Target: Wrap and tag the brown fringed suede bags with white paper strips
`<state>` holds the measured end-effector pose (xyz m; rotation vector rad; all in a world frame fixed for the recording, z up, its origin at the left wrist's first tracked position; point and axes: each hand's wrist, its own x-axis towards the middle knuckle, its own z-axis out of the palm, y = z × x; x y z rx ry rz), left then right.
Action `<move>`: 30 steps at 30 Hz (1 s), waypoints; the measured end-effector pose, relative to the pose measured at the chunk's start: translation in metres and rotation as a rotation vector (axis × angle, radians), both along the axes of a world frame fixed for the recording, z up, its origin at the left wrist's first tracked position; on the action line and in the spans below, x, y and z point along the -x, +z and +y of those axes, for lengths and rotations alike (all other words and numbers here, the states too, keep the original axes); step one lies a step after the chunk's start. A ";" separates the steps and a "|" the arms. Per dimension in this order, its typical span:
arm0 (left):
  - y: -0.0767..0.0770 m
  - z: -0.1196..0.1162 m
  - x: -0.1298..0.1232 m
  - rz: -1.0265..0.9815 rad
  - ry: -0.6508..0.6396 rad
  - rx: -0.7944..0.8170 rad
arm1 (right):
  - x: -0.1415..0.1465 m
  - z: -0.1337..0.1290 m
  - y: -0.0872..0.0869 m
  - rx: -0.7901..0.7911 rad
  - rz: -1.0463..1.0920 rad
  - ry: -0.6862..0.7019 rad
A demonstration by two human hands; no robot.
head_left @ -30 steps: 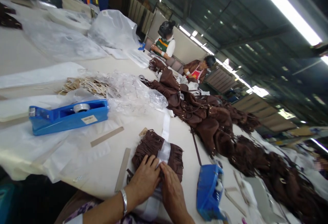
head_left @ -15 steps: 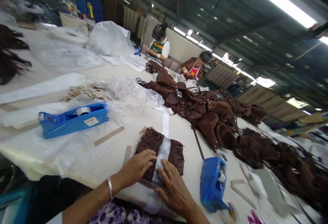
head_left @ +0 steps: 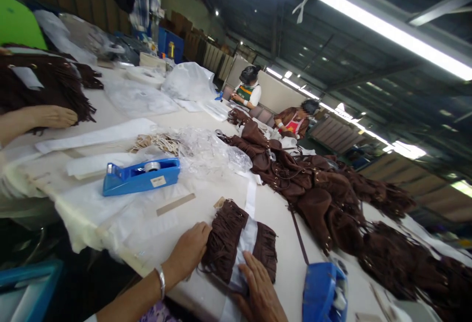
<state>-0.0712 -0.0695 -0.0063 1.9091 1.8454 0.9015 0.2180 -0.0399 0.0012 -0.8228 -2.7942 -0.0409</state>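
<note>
A brown fringed bag (head_left: 224, 243) lies on the table in front of me, with a whitish paper strip (head_left: 245, 243) running lengthwise over its middle. My left hand (head_left: 190, 248), a silver bangle at its wrist, is closed at the bag's left edge, its fingertips partly hidden. Over the near end of the strip rests my right hand (head_left: 260, 287), open, fingers stretched out and thumb low. To the right of it stands a blue tape dispenser (head_left: 319, 292), cut off by the bottom of the view.
Another blue tape dispenser (head_left: 129, 179) stands left, near crumpled clear plastic (head_left: 206, 157) and tan cords (head_left: 158, 143). Brown bags (head_left: 313, 199) are heaped along the right. At far left a co-worker's hand (head_left: 55, 116) touches a brown fringed bag (head_left: 40, 86). Two people work farther back.
The view has swung left, bringing the co-worker's hand into sight. My left hand has gone from the strip to the bag's left edge and its fingers have curled. My right hand stays on the strip.
</note>
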 end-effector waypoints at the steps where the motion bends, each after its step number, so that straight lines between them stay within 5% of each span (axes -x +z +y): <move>1: 0.001 0.002 -0.001 0.022 -0.011 -0.005 | 0.000 0.000 0.000 0.003 0.003 -0.002; 16: -0.024 0.004 -0.002 0.114 -0.075 -0.105 | 0.009 -0.009 0.021 0.040 0.000 -0.037; 24: -0.019 0.001 0.002 0.113 -0.026 -0.117 | 0.010 -0.011 0.024 0.075 -0.037 -0.079; 30: 0.004 -0.014 0.008 0.144 -0.025 -0.206 | 0.010 -0.013 0.026 0.144 -0.022 -0.113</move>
